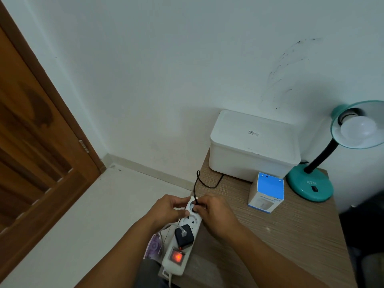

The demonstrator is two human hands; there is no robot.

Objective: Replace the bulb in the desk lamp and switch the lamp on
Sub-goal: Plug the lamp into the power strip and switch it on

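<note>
The teal lamp (324,163) – white bulb (358,129) fitted, unlit – is stood upright. Its black plug (195,208) is pinched by the right hand (216,213); the strip (182,240) is gripped by the left hand (168,210).

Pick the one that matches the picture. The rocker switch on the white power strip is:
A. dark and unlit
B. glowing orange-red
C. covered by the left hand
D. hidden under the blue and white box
B: the rocker switch at the near end of the power strip glows orange-red, clear of both hands, which are at the strip's far end.
</note>
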